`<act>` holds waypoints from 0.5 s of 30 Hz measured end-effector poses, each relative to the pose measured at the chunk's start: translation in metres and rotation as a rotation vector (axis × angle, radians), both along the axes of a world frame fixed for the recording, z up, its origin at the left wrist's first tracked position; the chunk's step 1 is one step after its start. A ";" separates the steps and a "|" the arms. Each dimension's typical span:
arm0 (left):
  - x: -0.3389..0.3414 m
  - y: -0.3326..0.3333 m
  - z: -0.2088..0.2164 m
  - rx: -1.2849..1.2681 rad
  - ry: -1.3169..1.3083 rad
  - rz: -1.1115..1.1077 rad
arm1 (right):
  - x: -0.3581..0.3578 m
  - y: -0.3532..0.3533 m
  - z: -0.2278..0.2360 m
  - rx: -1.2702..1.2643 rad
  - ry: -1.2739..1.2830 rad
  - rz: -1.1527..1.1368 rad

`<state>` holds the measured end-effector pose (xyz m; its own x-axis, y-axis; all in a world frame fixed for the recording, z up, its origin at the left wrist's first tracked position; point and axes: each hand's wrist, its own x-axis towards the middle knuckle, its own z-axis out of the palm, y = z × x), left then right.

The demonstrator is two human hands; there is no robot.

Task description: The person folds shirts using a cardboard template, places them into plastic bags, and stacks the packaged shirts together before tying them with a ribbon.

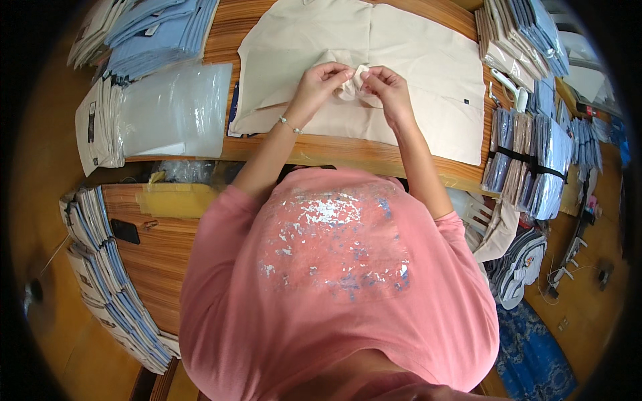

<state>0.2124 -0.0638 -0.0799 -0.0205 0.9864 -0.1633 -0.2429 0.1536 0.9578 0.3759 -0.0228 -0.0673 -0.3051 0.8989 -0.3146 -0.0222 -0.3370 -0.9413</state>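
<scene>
A beige garment (428, 60) lies spread over the wooden table (224, 41) in front of me, with a small dark label near its right edge. Some of its cloth is bunched up at the middle. My left hand (322, 81) pinches a raised fold there between thumb and fingertips. Close beside it, my right hand (388, 88) is closed on the pale folded edge of the same bunch. The two hands almost meet, so the pinched cloth is partly hidden behind the fingers.
Clear plastic bags (175, 110) lie at the left, below folded blue shirts (157, 37). Packed shirts (528, 157) bound with a black strap stand at the right, near a white handheld tool (511, 85). A phone (125, 231) and more folded garments (110, 287) sit lower left.
</scene>
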 end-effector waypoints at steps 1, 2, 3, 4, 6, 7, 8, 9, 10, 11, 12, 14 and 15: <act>-0.003 -0.001 -0.003 0.011 0.007 -0.005 | 0.001 0.003 0.001 0.002 -0.014 -0.007; -0.008 0.000 -0.005 0.029 0.014 -0.015 | 0.004 0.006 0.002 0.010 -0.029 -0.020; -0.012 0.000 -0.007 0.046 0.020 -0.026 | 0.007 0.008 -0.003 0.021 -0.004 -0.041; -0.015 -0.002 -0.008 0.024 0.034 -0.032 | 0.008 0.005 -0.004 0.088 -0.045 -0.072; -0.022 -0.002 -0.007 -0.011 0.068 -0.043 | 0.008 0.003 -0.003 0.230 -0.122 -0.135; -0.023 -0.002 -0.010 0.004 0.117 -0.042 | 0.008 0.002 -0.006 0.299 -0.151 -0.122; -0.024 -0.002 -0.015 0.020 0.163 -0.042 | 0.007 0.001 -0.008 0.367 -0.184 -0.110; -0.025 -0.002 -0.018 0.036 0.210 -0.042 | 0.006 0.000 -0.009 0.435 -0.217 -0.099; -0.027 -0.003 -0.022 0.003 0.312 -0.076 | 0.004 -0.002 -0.010 0.427 -0.233 -0.086; -0.029 -0.004 -0.024 -0.032 0.411 -0.113 | 0.001 -0.007 -0.008 0.414 -0.254 -0.076; -0.030 -0.005 -0.026 -0.067 0.510 -0.150 | -0.001 -0.011 -0.007 0.401 -0.274 -0.065; -0.031 -0.008 -0.029 -0.037 0.540 -0.122 | -0.003 -0.016 -0.015 0.342 -0.256 -0.034; -0.031 -0.010 -0.031 -0.024 0.555 -0.106 | -0.005 -0.018 -0.017 0.353 -0.271 -0.014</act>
